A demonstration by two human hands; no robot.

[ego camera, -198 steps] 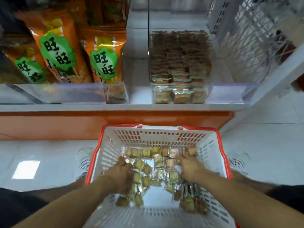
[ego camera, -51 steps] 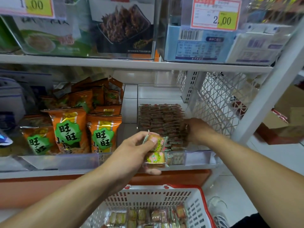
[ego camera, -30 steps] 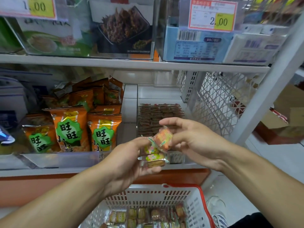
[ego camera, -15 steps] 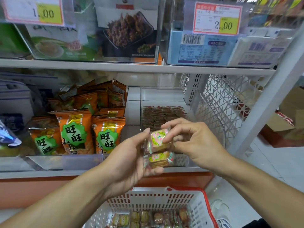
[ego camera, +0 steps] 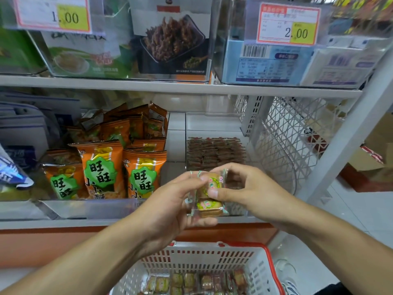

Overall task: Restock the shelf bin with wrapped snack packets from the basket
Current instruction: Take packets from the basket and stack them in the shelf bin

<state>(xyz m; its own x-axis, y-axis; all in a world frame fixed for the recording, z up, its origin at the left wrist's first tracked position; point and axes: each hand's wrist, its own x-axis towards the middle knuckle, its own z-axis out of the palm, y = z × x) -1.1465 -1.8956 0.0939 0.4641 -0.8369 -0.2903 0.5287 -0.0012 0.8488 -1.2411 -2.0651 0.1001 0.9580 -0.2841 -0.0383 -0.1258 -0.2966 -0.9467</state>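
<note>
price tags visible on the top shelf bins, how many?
2. One price tag reads 1.00, on the clear bin upper left; the other price tag reads 2.00, on the clear bin upper right. More may sit out of frame.

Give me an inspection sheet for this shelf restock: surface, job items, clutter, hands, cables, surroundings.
Surface: white shelf above an orange base panel.
Job's things: clear shelf bin holding rows of brown packets; two wrapped snack packets held in front of it; red-and-white basket below with more packets.
Clutter: orange snack bags in the neighbouring bin; a blue-and-white pack at far left.
Hands: left hand holds the packets; right hand pinches the upper one.
Cables: nothing seen.
Surroundings: upper shelf with price tags 1.00 and 2.00; white mesh side panel; cardboard boxes at right.
</note>
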